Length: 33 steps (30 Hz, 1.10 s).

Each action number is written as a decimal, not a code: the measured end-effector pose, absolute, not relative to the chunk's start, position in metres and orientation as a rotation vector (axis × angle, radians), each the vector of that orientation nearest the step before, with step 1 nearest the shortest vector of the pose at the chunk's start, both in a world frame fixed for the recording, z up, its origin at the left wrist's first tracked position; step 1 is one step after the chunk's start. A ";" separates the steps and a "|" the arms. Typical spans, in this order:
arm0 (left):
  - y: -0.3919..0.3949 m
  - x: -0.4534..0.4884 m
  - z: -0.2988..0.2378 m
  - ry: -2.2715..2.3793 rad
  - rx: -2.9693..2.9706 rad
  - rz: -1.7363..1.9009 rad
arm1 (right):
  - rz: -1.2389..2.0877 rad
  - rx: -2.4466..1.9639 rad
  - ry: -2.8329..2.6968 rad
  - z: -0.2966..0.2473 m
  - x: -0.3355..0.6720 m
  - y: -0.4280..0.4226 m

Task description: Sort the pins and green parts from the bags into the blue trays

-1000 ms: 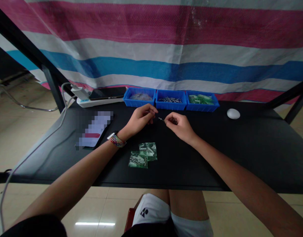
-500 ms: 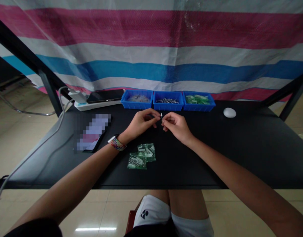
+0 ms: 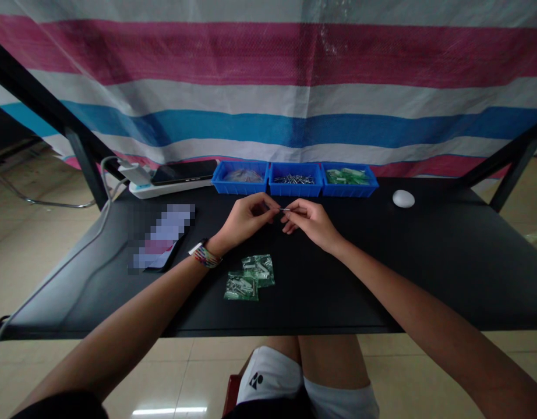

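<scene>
Metal fastener (image 3: 285, 210), one, slender and shiny, lies sideways at the centre of the frame, pinched between the fingertips of the left hand (image 3: 246, 221) and the right hand (image 3: 315, 225), outside any packet. Just below centre, two overlapping packets (image 3: 241, 287) of crinkled, clear green-tinted plastic hold metal and pale pieces and, by judgement, are complete, lying on a smooth black tabletop (image 3: 351, 297). Upper centre, rectangular and blue, stand the left bin (image 3: 239, 188) with filmy clear material (image 3: 243, 176), middle bin (image 3: 295, 190) with loose metal pins (image 3: 297, 179), and right bin (image 3: 349, 191) with green-and-white pieces (image 3: 348, 176), suggesting much remains.
</scene>
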State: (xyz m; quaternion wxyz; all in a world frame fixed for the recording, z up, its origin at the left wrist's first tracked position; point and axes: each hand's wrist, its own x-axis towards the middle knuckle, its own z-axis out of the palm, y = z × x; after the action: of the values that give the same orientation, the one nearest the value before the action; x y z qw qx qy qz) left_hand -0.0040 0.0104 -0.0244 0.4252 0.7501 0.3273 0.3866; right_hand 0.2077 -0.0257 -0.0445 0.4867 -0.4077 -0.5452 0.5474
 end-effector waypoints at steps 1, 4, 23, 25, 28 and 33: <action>0.010 -0.004 -0.024 0.831 1.871 0.984 | 1.338 -0.994 -1.319 -0.043 0.208 -0.026; 0.009 -0.003 -0.023 0.862 1.882 1.020 | 1.358 -0.990 -1.304 -0.040 0.209 -0.027; 0.005 -0.003 -0.020 0.860 1.911 1.017 | 1.228 -0.971 -1.333 -0.043 0.205 -0.029; 0.005 -0.003 -0.020 0.827 1.843 0.989 | 1.202 -0.985 -1.327 -0.043 0.204 -0.028; 0.008 -0.005 -0.023 0.810 1.770 0.954 | 1.177 -0.989 -1.320 -0.043 0.204 -0.029; 0.013 -0.006 -0.027 0.840 1.771 0.886 | 1.167 -0.983 -1.329 -0.043 0.205 -0.031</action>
State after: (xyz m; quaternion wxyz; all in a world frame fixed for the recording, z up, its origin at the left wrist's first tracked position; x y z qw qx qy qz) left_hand -0.0065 0.0131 -0.0267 0.4753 0.7243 0.3436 0.3624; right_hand 0.2050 -0.0305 -0.0426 0.5305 -0.4117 -0.5568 0.4888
